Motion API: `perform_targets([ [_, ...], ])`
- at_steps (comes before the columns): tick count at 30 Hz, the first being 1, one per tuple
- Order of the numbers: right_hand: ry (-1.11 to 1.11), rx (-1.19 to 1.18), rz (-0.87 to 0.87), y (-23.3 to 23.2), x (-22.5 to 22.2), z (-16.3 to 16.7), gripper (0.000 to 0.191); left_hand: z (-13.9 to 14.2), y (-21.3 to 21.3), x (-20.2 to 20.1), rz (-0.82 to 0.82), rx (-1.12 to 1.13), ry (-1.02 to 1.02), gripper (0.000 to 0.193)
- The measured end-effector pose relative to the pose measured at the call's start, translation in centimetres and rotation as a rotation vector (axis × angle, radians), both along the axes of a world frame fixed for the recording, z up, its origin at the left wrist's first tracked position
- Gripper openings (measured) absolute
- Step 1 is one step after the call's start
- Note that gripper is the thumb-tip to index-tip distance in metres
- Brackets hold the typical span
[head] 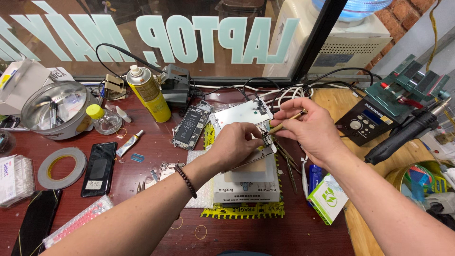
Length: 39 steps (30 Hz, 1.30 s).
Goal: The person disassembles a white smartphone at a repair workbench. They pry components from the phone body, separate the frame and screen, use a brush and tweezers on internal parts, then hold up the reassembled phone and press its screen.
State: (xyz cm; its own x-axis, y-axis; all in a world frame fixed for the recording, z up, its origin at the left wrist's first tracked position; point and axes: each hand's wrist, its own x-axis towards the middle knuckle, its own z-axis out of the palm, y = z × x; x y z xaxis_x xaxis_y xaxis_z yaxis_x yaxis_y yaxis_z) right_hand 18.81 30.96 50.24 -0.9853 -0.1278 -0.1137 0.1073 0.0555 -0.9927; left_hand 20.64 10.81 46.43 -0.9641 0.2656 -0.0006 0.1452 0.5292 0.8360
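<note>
**Phone housing held, tool applied**

Left hand (239,144) clamped on edge of opened phone housing (244,116), tilted above white boxes (246,187). Right hand (310,125) pinched shut around thin yellow-handled tool (284,124), tip touching housing between both hands. Left of hands: black phone (98,168), tape roll (61,167). Beyond: phone battery (191,125), yellow spray can (149,92).

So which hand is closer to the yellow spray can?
Left. The left hand is right of the spray can, holding the phone frame; the right hand is farther right with a thin tool.
</note>
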Motion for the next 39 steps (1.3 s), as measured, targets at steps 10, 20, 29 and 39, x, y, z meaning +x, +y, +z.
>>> perform_targets([
  [10,0.01,-0.16,-0.044,-0.5,-0.8,0.2,0.034,0.1,-0.5,-0.1,0.113,0.067,0.045,0.017],
  [20,-0.017,-0.188,0.052,-6.2,-1.6,0.7,0.038,-7.7,-14.7,-2.2,0.638,0.001,0.015,0.015],
  [29,-0.043,-0.115,0.055,-9.0,-2.4,0.9,0.038,-20.1,-27.9,-4.5,0.872,-0.338,-0.197,0.014],
  [39,-0.058,-0.099,0.037,-9.6,-3.8,1.2,0.037,-23.1,-28.2,-6.9,0.892,-0.33,-0.147,0.013],
])
